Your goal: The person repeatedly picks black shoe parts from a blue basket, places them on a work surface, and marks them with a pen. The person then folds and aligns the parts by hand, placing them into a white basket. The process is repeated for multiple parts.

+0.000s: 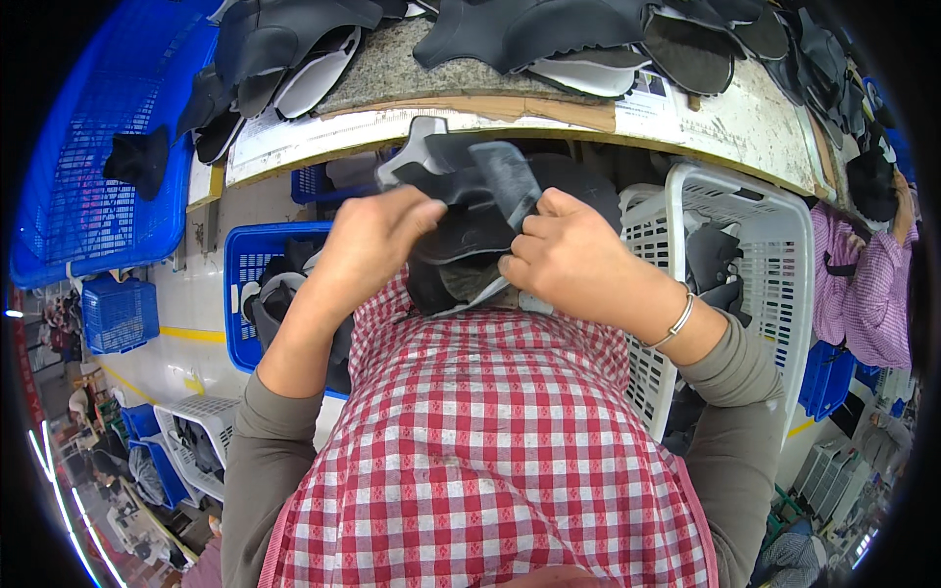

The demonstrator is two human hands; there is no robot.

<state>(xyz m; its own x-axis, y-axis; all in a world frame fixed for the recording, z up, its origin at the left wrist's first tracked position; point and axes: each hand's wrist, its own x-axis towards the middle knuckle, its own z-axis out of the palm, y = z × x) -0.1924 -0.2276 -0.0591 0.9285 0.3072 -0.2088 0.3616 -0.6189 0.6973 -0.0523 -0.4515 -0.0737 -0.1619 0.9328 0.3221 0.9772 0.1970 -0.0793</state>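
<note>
Both hands grip a black shoe upper (469, 233) close to my body, just short of the table edge. My left hand (382, 230) pinches its left side, thumb and fingers pressed together. With curled fingers, my right hand (567, 253) holds the right side, where a greyish strip (510, 181) stands up. A pale lining edge shows at the bottom of the upper. Part of the piece is covered by my fingers. Behind it, a light grey piece (421, 147) sticks up near the table edge.
On the worn table (412, 73) lie several black shoe uppers (534, 34). A white basket (745, 186) with black pieces stands at my right, a blue basket (235, 304) at my left. Far left is a big blue crate (88, 225). Another person (867, 274) works at the right.
</note>
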